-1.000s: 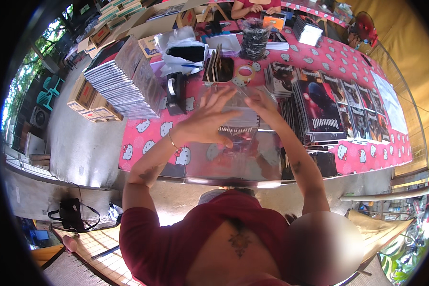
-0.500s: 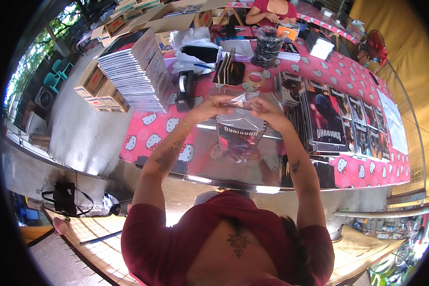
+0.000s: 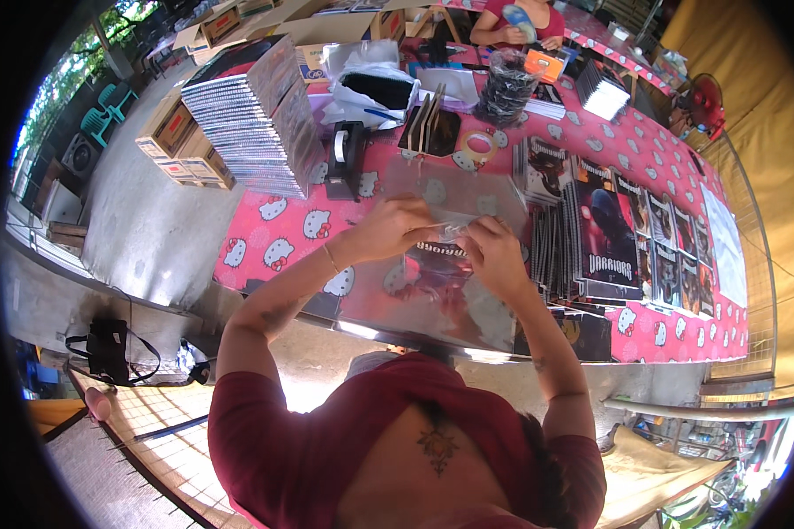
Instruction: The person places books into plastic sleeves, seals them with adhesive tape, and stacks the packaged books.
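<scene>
Notebook [image 3: 439,264] likely stiff, clear film [image 3: 451,233] probably slick, best held by its edge, where left hand [image 3: 399,227] and right hand [image 3: 496,253] pinch it, fingers closed.

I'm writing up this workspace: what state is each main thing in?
Left hand: pinching clear plastic
Right hand: pinching clear plastic
Notebook nearest hands: closed, cover up
Tape dispenser: upright
Tape roll: lying flat
Tall notebook stack: upright
Cardboard box: flaps open
Red fan: upright, spinning unclear
</scene>
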`<action>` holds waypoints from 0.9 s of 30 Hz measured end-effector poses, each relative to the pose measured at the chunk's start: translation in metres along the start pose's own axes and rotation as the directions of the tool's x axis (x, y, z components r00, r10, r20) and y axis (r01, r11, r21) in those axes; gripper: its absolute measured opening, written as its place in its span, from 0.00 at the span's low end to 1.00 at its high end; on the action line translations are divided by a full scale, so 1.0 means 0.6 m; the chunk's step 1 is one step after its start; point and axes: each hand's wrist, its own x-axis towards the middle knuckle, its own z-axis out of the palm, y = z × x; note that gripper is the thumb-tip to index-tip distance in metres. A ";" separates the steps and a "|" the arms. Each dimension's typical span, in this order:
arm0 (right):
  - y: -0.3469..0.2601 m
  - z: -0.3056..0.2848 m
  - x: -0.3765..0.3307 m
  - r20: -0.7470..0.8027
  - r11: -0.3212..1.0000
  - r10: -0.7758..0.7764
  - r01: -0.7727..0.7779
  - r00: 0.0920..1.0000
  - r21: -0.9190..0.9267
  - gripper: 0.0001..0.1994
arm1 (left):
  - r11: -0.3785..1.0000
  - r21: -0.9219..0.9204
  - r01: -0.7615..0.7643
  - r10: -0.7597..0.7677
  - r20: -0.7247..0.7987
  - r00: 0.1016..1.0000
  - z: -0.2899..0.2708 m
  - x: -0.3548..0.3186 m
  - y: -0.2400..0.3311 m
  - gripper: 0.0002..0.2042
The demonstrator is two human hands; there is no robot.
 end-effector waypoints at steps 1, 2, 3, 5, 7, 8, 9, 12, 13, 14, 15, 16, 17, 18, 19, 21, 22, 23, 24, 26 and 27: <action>-0.002 -0.005 0.010 0.048 0.998 0.057 -0.057 0.997 -0.003 0.10 | 0.998 -0.011 0.058 -0.058 -0.004 0.998 -0.003 0.008 -0.001 0.16; -0.002 -0.011 0.020 0.095 0.993 0.116 -0.116 0.989 -0.006 0.10 | 0.993 -0.021 0.116 -0.116 -0.005 0.993 -0.003 0.020 0.003 0.16; -0.001 -0.015 0.029 0.144 0.985 0.174 -0.174 0.974 -0.013 0.11 | 0.984 -0.034 0.175 -0.176 -0.006 0.984 0.000 0.031 0.008 0.17; -0.001 -0.026 0.048 0.095 0.979 0.047 -0.027 0.994 -0.204 0.15 | 0.961 0.145 0.237 -0.244 0.035 0.969 0.003 0.055 0.027 0.19; 0.030 -0.028 0.061 0.140 0.989 0.069 -0.050 0.988 -0.136 0.18 | 0.957 0.192 0.216 -0.220 -0.003 0.975 0.011 0.062 0.012 0.22; 0.072 -0.021 0.058 0.211 0.988 0.145 -0.153 0.967 0.022 0.20 | 0.975 0.152 0.164 -0.157 -0.059 0.986 0.026 0.064 -0.020 0.23; 0.099 -0.013 0.057 0.293 0.947 0.203 -0.263 0.934 0.184 0.21 | 0.986 0.120 0.116 -0.103 -0.109 0.989 0.028 0.063 -0.047 0.25; 0.126 -0.009 0.054 0.472 0.621 0.327 -0.562 0.819 0.546 0.22 | 0.721 -0.473 0.507 -0.330 0.409 0.851 0.002 0.083 -0.093 0.23; 0.128 -0.006 0.053 0.466 0.609 0.334 -0.565 0.819 0.557 0.22 | 0.694 -0.529 0.488 -0.275 0.431 0.859 0.006 0.091 -0.104 0.22; 0.128 -0.003 0.054 0.463 0.598 0.337 -0.566 0.820 0.568 0.21 | 0.662 -0.584 0.470 -0.221 0.447 0.867 0.018 0.100 -0.120 0.22; 0.127 -0.001 0.053 0.458 0.583 0.344 -0.569 0.820 0.580 0.21 | 0.627 -0.633 0.455 -0.164 0.464 0.871 0.025 0.110 -0.126 0.21; 0.126 0.001 0.053 0.446 0.593 0.344 -0.560 0.826 0.579 0.20 | 0.586 -0.625 0.516 -0.230 0.482 0.845 0.031 0.122 -0.131 0.20; 0.127 -0.001 0.052 0.434 0.605 0.348 -0.552 0.831 0.574 0.19 | 0.541 -0.618 0.571 -0.290 0.500 0.816 0.041 0.137 -0.133 0.18; 0.127 -0.002 0.051 0.421 0.616 0.352 -0.546 0.836 0.568 0.19 | 0.492 -0.609 0.622 -0.347 0.518 0.782 0.048 0.146 -0.134 0.17; 0.129 -0.003 0.049 0.410 0.625 0.355 -0.539 0.840 0.564 0.18 | 0.435 -0.737 0.518 -0.448 0.322 0.834 0.056 0.137 -0.141 0.16; 0.130 0.002 0.040 0.383 0.634 0.360 -0.525 0.850 0.568 0.18 | 0.674 -0.575 0.463 -0.630 -0.121 0.767 0.056 0.090 -0.207 0.13; 0.129 0.003 0.039 0.363 0.649 0.362 -0.512 0.859 0.563 0.17 | 0.808 -0.225 0.545 -0.588 -0.377 0.716 0.037 0.059 -0.252 0.11; 0.136 -0.004 0.029 0.328 0.661 0.393 -0.512 0.859 0.549 0.17 | 0.799 0.025 0.601 -0.459 -0.620 0.636 0.025 0.042 -0.249 0.12; 0.119 0.006 0.041 0.327 0.677 0.354 -0.482 0.876 0.557 0.17 | 0.757 0.196 0.623 -0.348 -0.686 0.639 0.013 -0.053 -0.329 0.12; 0.103 0.011 0.054 0.359 0.655 0.349 -0.500 0.866 0.567 0.16 | 0.704 -0.134 0.697 -0.594 -0.649 0.476 0.011 -0.135 -0.397 0.12; 0.103 0.008 0.053 0.368 0.645 0.365 -0.518 0.855 0.562 0.16 | 0.499 -0.585 0.640 -0.865 -0.381 0.325 0.012 -0.131 -0.402 0.11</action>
